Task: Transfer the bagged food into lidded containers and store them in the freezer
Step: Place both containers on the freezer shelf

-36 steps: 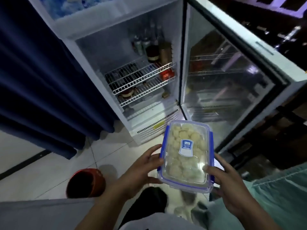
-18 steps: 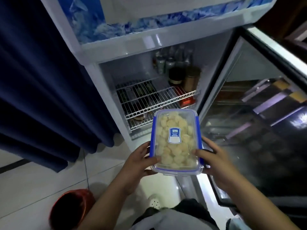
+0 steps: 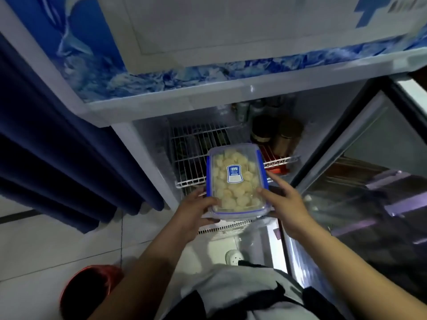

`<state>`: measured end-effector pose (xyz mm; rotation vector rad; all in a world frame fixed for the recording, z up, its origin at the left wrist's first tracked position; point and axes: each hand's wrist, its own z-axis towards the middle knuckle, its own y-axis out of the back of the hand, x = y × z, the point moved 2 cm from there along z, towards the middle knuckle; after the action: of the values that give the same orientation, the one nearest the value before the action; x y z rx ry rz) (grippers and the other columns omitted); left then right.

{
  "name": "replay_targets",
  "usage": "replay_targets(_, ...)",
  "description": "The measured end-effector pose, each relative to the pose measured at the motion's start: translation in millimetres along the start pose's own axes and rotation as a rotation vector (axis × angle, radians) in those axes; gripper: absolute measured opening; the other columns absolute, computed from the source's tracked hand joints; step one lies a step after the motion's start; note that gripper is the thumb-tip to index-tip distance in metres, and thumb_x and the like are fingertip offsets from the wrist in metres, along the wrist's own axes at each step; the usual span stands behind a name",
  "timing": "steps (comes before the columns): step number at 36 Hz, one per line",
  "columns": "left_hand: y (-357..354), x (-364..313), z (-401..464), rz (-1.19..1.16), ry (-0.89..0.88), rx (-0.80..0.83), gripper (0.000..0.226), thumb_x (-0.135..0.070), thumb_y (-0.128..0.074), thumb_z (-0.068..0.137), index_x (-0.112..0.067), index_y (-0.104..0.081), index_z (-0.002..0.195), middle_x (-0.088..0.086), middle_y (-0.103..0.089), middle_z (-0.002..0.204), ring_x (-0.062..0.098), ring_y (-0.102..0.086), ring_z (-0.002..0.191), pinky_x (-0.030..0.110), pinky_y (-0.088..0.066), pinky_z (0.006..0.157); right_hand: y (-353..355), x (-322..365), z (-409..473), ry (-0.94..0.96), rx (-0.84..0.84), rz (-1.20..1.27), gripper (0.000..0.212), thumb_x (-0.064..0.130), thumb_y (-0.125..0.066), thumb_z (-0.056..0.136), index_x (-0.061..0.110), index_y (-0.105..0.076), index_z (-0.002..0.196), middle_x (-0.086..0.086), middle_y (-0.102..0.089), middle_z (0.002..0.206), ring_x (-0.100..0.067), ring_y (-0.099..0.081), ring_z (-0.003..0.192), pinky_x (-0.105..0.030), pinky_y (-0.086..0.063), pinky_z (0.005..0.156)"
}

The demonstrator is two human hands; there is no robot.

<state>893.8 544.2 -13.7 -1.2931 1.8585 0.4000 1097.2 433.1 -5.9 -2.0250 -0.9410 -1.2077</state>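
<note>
A clear lidded container (image 3: 235, 181) with blue clips and a blue label holds pale round food pieces. My left hand (image 3: 193, 212) grips its near left corner and my right hand (image 3: 285, 204) grips its near right side. The container hovers level in front of the open freezer (image 3: 147, 107), with its far end over the front edge of a white wire shelf (image 3: 191, 162).
Dark jars (image 3: 276, 132) stand at the shelf's back right, with a red item under the shelf's right end. The glass door (image 3: 369, 181) hangs open on the right. A dark blue curtain (image 3: 57, 158) hangs left. A red bucket (image 3: 90, 289) sits on the tiled floor.
Both hands have carried the container forward and up toward the wire shelf. The view has tilted up, so the freezer looms closer.
</note>
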Motion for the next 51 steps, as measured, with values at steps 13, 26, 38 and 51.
replay_targets(13, -45.0, -7.2, 106.0, -0.126, 0.052, -0.236, 0.057, -0.005, -0.075, 0.084, -0.007, -0.052, 0.136, 0.014, -0.070, 0.110, 0.031, -0.071, 0.093, 0.045, -0.063, 0.061, 28.8, -0.6, 110.1, 0.146, 0.244, -0.479, 0.080, 0.006, -0.090, 0.069, 0.022, -0.055, 0.139, 0.000, -0.060, 0.136, -0.009, -0.059, 0.122, -0.019, -0.046, 0.098)
replay_targets(26, -59.4, -1.0, 138.0, 0.912, -0.531, -0.213, 0.062, -0.002, -0.060, 0.095, -0.021, -0.044, 0.151, 0.011, -0.026, 0.161, 0.027, -0.041, 0.140, 0.017, -0.044, 0.103, 21.8, 3.7, 163.5, 0.478, 0.059, -1.244, 0.036, 0.026, -0.060, 0.098, 0.017, -0.064, 0.133, -0.011, -0.055, 0.144, -0.034, -0.048, 0.130, -0.040, -0.043, 0.102)
replay_targets(38, -61.2, -7.2, 161.3, 1.409, -0.262, -0.167, 0.118, -0.008, -0.068, 0.082, -0.048, 0.018, 0.153, 0.001, 0.024, 0.166, 0.045, -0.019, 0.149, 0.056, -0.043, 0.107, 26.6, 0.7, 191.5, 0.204, 0.332, -1.512, 0.104, 0.044, -0.064, 0.087, 0.046, 0.015, 0.155, 0.010, 0.015, 0.168, -0.029, 0.004, 0.154, -0.059, -0.004, 0.121)
replay_targets(51, -59.5, 6.4, 158.3, 1.488, -0.251, -0.140, 0.116, -0.023, -0.074, 0.081, -0.037, 0.010, 0.159, 0.009, 0.014, 0.168, 0.042, -0.033, 0.143, 0.052, -0.041, 0.109, 27.8, -19.5, 188.7, 0.157, 0.313, -1.554, 0.099, 0.045, -0.064, 0.090, 0.036, 0.007, 0.159, 0.007, 0.002, 0.169, -0.031, 0.008, 0.154, -0.062, 0.001, 0.120)
